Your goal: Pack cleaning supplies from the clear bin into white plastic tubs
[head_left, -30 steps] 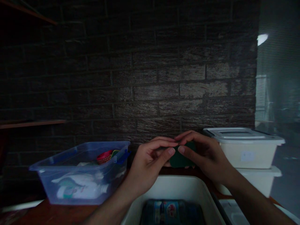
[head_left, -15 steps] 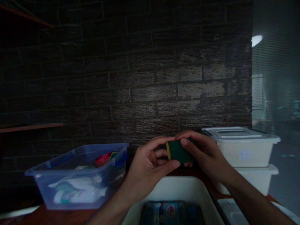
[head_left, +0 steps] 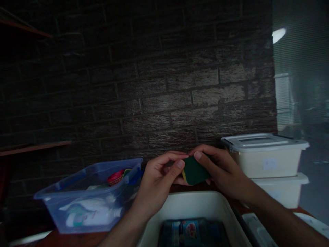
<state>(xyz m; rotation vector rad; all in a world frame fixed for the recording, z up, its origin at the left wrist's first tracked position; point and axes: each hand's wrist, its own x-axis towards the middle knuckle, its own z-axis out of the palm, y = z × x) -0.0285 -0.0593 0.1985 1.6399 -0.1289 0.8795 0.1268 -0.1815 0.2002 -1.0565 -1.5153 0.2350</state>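
Note:
A scouring sponge [head_left: 195, 171], dark green on its broad face with a yellow edge, is held up between my two hands. My left hand [head_left: 160, 180] grips its left side, thumb over the upper left corner and fingers behind. On the right, my right hand [head_left: 221, 168] pinches it with the thumb on the green face; its other fingers are partly hidden behind. Below the hands stands a white bin [head_left: 195, 200], with a dark labelled bottle [head_left: 186, 233] lying inside.
A clear blue tub [head_left: 87, 178] at left holds a white bottle [head_left: 97, 216] and a red basket-like item [head_left: 115, 177]. Two lidded cream boxes [head_left: 269, 164] are stacked at right. Behind rises a dark brick wall [head_left: 154, 85]; a shelf [head_left: 36, 147] juts out at left.
The sponge has tilted and sits slightly lower. My left thumb has moved from its lower edge up to its upper left corner. My right hand still pinches it.

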